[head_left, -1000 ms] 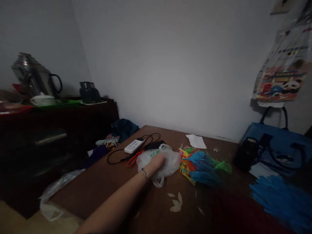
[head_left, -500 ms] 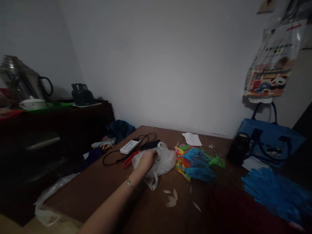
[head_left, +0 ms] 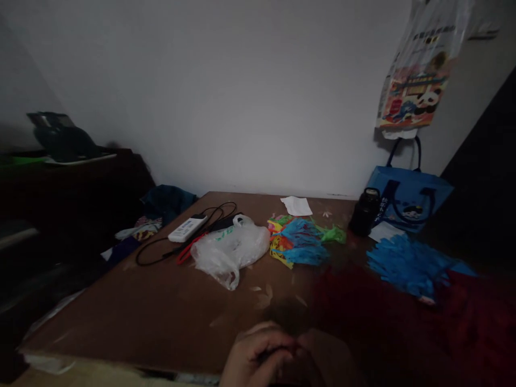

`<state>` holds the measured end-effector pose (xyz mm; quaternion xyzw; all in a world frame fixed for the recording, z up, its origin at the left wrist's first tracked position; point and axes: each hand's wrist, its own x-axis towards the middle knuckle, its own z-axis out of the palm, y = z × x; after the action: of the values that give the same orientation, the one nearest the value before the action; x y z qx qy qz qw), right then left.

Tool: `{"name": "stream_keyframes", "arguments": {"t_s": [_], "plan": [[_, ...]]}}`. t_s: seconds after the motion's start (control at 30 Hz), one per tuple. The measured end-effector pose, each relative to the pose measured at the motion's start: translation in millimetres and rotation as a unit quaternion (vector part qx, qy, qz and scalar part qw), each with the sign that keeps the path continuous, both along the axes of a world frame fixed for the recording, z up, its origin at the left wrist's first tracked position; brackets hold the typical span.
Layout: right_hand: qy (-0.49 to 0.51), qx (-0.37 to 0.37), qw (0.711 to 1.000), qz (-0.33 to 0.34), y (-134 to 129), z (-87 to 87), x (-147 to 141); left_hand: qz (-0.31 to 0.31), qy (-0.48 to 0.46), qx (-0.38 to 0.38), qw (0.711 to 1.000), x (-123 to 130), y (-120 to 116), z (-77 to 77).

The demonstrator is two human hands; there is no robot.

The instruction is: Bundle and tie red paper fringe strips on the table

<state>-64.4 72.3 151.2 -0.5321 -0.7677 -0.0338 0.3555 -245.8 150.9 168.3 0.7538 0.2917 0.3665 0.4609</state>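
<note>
My left hand is low in the head view, its fingers curled and pinched together at the table's near side. Right beside it, my right hand is dim and blurred, with its fingertips meeting those of the left. Anything between the fingertips is too small and dark to make out. A crumpled translucent plastic bag lies further back on the brown table, touched by neither hand. To its right is a bundle of blue, yellow, red and green strips.
A white power strip with black cable lies at the back left. White paper is near the wall. At the right stand a black bottle and a blue bag, behind blue strips and dark red material.
My left hand has let go of the plastic bag and drawn back to the near side. My right hand has come into view beside it. The view has turned rightward.
</note>
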Motion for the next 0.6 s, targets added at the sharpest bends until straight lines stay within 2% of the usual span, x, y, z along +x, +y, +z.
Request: {"name": "stream_keyframes", "arguments": {"t_s": [0.1, 0.23, 0.33, 0.6], "plan": [[-0.006, -0.005, 1.000, 0.007, -3, 1.0, 1, -0.018, -0.011, 0.010, 1.000, 4, -5, -2.9], [-0.017, -0.014, 1.000, 0.013, -8, 1.6, 4, -0.032, -0.026, -0.016, 0.999, 10, -13, -7.8], [-0.028, -0.024, 0.999, 0.015, -11, 2.2, 8, -0.024, -0.029, -0.026, 0.999, 13, -18, -8.2], [-0.069, -0.053, 0.996, 0.033, -14, 2.5, 11, 0.005, -0.008, 0.026, 1.000, 15, -24, -4.2]]}}
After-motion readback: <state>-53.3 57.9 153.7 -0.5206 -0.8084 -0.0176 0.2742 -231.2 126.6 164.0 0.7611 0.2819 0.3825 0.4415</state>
